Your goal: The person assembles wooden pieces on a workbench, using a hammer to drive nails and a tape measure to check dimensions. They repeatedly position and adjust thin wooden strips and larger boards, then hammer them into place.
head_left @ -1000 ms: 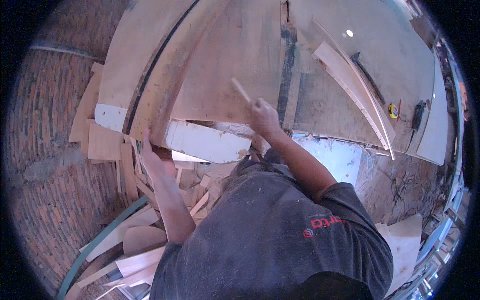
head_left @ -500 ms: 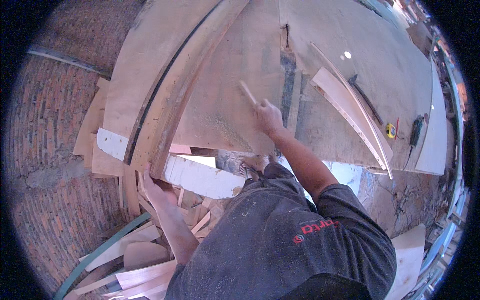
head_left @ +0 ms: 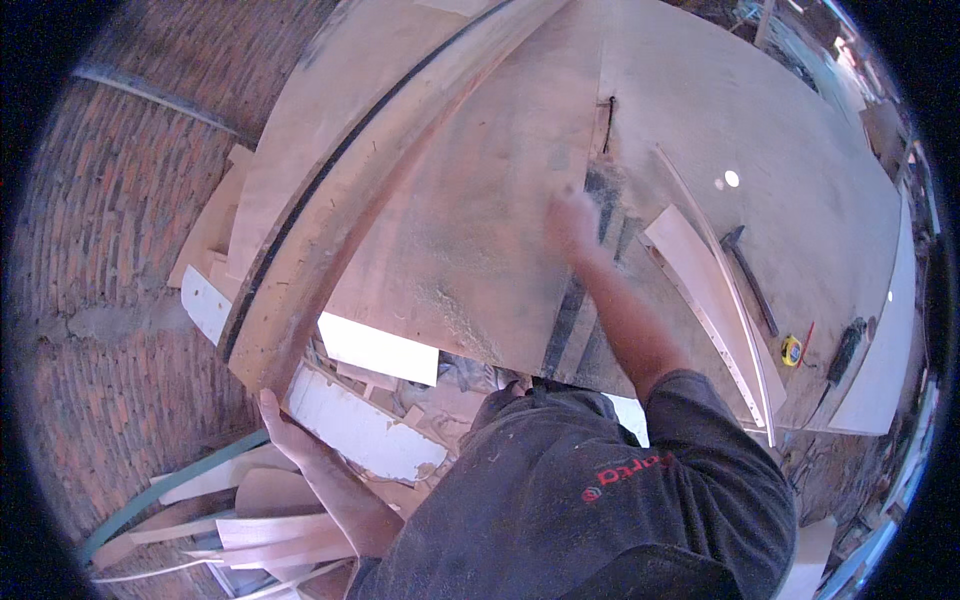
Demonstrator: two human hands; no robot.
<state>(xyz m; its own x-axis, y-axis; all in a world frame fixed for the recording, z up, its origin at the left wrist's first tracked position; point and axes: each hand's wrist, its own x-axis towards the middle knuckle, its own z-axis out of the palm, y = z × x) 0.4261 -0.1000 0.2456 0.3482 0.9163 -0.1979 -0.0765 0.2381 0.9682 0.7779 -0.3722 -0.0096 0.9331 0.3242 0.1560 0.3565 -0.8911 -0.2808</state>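
A long curved wooden beam with a dark strip along its outer edge lies on the large plywood sheet. My left hand is at the beam's near end, thumb up against it; its other fingers are mostly hidden, and it appears to grip that end. Over the middle of the plywood, my right hand is curled and smeared by motion. The pale stick it held earlier cannot be made out now. Sawdust is scattered on the plywood between the beam and this hand.
To the right lie a curved wooden panel, a thin curved strip, a hammer, a yellow tape measure and a dark-handled tool. Offcuts are heaped at lower left, beside a brick wall.
The view has shifted, so the sheet and tools sit lower. The beam's near end has swung left, with my left hand at it. My right hand blurs, and the pale stick no longer shows.
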